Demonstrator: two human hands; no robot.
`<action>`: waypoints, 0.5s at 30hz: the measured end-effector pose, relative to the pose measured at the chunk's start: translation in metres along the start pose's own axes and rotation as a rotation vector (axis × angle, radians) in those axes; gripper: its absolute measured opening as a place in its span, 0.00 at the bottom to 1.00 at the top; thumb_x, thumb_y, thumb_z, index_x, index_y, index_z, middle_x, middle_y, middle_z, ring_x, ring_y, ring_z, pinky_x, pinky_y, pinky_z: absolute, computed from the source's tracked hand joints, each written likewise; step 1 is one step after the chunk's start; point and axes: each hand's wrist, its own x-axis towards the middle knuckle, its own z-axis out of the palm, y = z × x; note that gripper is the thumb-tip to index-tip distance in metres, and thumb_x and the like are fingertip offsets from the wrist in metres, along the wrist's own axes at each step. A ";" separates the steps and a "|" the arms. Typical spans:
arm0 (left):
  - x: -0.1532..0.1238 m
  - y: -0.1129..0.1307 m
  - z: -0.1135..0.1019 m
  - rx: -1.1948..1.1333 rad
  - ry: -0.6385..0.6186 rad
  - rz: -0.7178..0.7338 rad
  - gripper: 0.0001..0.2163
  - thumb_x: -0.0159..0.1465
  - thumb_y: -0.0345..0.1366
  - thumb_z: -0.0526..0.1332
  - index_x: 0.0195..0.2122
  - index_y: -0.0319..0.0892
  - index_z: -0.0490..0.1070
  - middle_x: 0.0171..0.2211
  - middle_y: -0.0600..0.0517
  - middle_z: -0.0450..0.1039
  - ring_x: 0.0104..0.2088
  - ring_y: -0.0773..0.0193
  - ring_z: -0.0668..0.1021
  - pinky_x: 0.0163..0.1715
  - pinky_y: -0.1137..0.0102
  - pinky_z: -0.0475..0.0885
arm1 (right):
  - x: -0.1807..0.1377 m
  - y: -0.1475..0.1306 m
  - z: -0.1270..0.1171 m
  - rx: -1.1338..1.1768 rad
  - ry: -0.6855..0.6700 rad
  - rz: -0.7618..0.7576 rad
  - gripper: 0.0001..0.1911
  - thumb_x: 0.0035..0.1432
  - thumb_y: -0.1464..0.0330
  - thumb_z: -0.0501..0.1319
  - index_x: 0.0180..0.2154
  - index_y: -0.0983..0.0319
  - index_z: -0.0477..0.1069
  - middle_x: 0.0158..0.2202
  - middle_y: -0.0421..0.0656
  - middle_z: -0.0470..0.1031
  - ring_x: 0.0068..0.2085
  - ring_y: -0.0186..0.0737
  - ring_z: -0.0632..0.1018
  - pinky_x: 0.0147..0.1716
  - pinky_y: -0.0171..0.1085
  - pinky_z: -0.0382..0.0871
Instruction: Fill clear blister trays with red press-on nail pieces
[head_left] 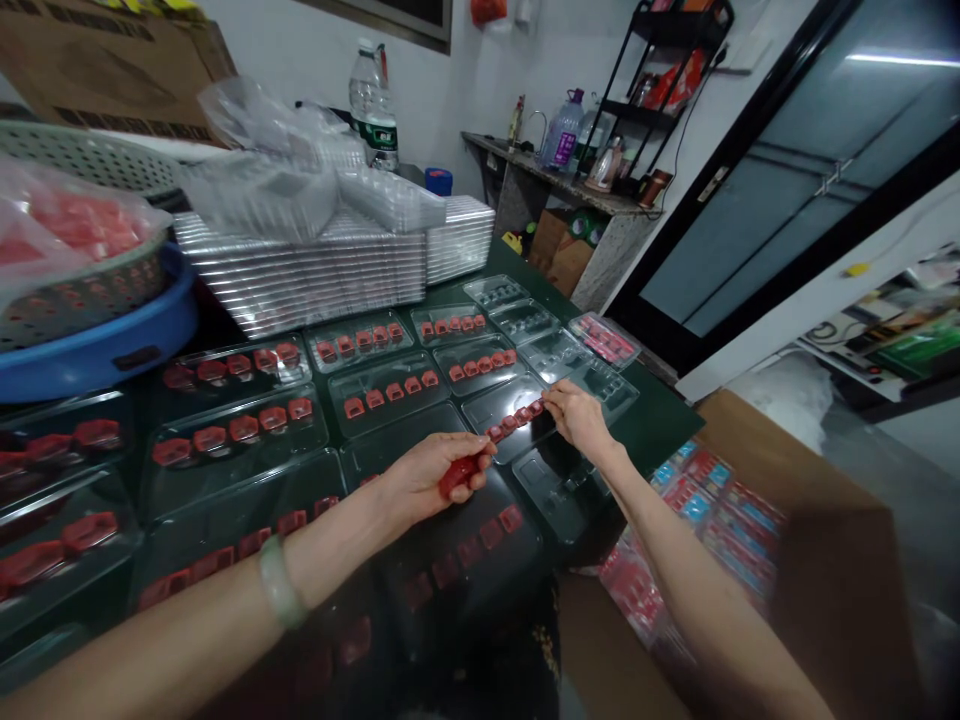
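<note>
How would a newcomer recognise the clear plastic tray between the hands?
On the dark green table, find the bare left hand and right hand. Between them lies the clear rectangular plastic tray, set apart by hands at both ends of its row of small red pieces.

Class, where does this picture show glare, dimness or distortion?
Head view: a light streak across the glass door; head view: glints along the stacked clear trays; head view: dimness at bottom centre, below the left hand; head view: a slanting black rack, perhaps from lens distortion or camera tilt.
</note>
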 end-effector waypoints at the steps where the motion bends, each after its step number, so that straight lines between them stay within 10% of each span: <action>1: 0.000 0.000 0.000 -0.001 0.001 -0.004 0.07 0.54 0.34 0.58 0.30 0.35 0.67 0.25 0.52 0.62 0.20 0.73 0.68 0.10 0.81 0.52 | 0.000 -0.001 0.000 -0.016 -0.014 0.003 0.13 0.57 0.72 0.48 0.34 0.62 0.71 0.34 0.45 0.69 0.36 0.35 0.69 0.33 0.31 0.58; 8: -0.001 0.003 0.003 -0.071 0.015 -0.026 0.07 0.54 0.34 0.59 0.31 0.34 0.67 0.25 0.51 0.63 0.20 0.73 0.68 0.10 0.81 0.53 | 0.010 -0.008 -0.012 -0.082 -0.111 -0.021 0.10 0.54 0.70 0.52 0.30 0.64 0.71 0.33 0.47 0.70 0.36 0.37 0.71 0.32 0.30 0.59; 15: -0.010 0.005 0.003 -0.209 0.076 -0.035 0.12 0.54 0.38 0.57 0.33 0.33 0.67 0.26 0.47 0.67 0.24 0.65 0.71 0.13 0.78 0.57 | 0.019 0.016 -0.031 -0.022 -0.035 -0.007 0.23 0.49 0.71 0.57 0.49 0.61 0.62 0.36 0.44 0.73 0.34 0.36 0.73 0.32 0.31 0.62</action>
